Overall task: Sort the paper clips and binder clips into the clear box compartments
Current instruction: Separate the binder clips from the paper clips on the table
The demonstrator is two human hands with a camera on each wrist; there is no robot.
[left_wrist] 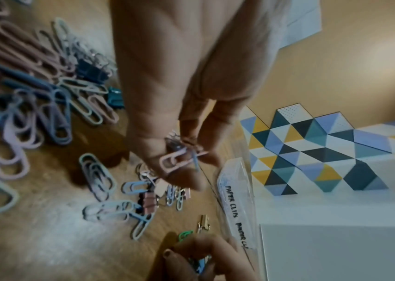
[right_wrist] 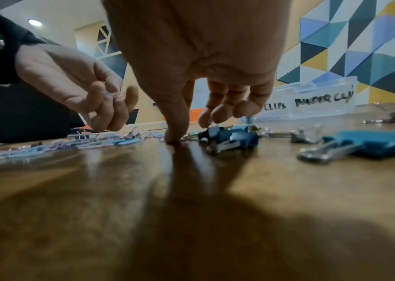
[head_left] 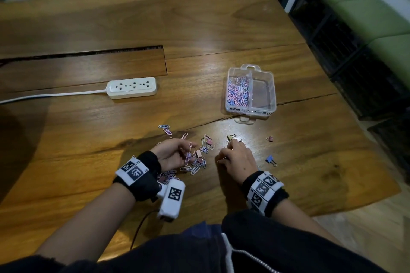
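Observation:
My left hand (head_left: pixel 187 154) (left_wrist: pixel 182 157) hovers over the loose pile of paper clips (head_left: pixel 195 162) and pinches a few pink and blue ones between thumb and fingers. To its right, my right hand (head_left: pixel 228 148) (right_wrist: pixel 189 131) is curled down on the table, thumb tip on the wood. Its fingertips close on the wire handle of a small blue binder clip (right_wrist: pixel 230 136). The clear box (head_left: pixel 250 91) stands beyond; its left compartment holds many paper clips and its right one looks bare. Its labels (right_wrist: pixel 321 99) face me.
More binder clips lie around: a gold one (head_left: pixel 230 138), a pink one (head_left: pixel 269 139) and a blue one (head_left: pixel 271 159). A white power strip (head_left: pixel 132 87) with its cable lies at the left. The table's edge (head_left: pixel 355 208) runs close on the right.

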